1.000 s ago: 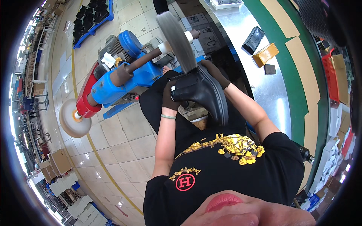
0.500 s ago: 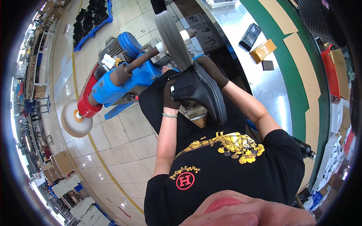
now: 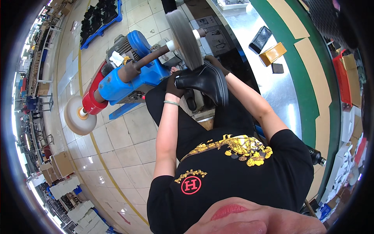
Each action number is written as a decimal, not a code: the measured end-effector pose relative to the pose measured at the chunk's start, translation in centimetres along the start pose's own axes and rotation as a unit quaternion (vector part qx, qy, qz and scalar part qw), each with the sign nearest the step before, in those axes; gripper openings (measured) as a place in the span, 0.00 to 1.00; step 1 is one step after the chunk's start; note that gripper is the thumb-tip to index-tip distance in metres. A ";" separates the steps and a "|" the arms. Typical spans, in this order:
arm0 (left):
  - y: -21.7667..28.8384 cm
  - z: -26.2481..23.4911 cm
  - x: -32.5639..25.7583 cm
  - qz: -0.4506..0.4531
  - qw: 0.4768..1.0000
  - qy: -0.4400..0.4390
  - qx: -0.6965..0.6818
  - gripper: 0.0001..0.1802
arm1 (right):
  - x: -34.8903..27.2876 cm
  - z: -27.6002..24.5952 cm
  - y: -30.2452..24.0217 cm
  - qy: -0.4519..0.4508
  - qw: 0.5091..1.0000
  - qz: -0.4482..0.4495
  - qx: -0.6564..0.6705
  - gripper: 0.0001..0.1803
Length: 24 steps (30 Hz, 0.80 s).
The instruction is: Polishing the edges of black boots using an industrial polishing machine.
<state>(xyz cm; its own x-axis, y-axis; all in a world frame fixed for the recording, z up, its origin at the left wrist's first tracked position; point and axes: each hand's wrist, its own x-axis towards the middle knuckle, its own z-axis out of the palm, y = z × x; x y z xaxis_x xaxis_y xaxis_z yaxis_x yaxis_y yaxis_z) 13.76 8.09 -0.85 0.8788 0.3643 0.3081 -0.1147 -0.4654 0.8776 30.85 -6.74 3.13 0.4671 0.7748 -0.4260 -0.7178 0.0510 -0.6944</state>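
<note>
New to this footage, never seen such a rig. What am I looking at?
All pictures come from the left of two head-worn fisheye cameras, looking down; straight edges bend near the rim. There's no robot. The wearer's gloved left hand and right hand hold a black boot, seemingly against a grey wheel on a blue machine. A pale wheel sits at its other end. On the metal table: a black box, yellow block and small dark block.
</note>
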 end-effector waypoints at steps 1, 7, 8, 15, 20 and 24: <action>0.3 0.2 0.1 -0.039 0.999 0.023 -0.016 0.12 | -0.2 0.3 -0.3 0.006 1.000 0.001 0.016 0.18; 5.9 0.5 -0.7 -0.335 0.675 0.079 -0.653 0.17 | -0.5 -2.3 0.0 -0.035 0.931 -0.200 -0.302 0.20; 6.7 0.5 -0.9 -0.342 0.669 0.095 -0.653 0.16 | -1.2 -2.0 -0.8 -0.048 0.923 -0.190 -0.331 0.21; 9.1 0.4 -4.0 -0.326 0.686 0.089 -0.644 0.20 | -9.1 3.1 -3.1 -0.020 0.935 -0.221 -0.277 0.34; 11.4 -1.1 -4.7 -0.278 0.726 0.043 -0.627 0.28 | -12.4 4.8 -4.6 -0.094 0.914 -0.284 -0.272 0.37; 14.1 -1.2 -4.4 -0.198 0.763 0.050 -0.613 0.37 | -13.6 5.3 -5.1 -0.133 0.916 -0.292 -0.241 0.38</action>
<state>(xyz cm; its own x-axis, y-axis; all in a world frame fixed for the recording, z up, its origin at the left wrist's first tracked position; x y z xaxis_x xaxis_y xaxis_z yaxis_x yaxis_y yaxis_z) 7.76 0.92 10.62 0.9245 0.3685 -0.0972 -0.2506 0.7799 0.5735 25.46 -14.19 15.51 0.5099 0.8339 0.2112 -0.0454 0.2713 -0.9614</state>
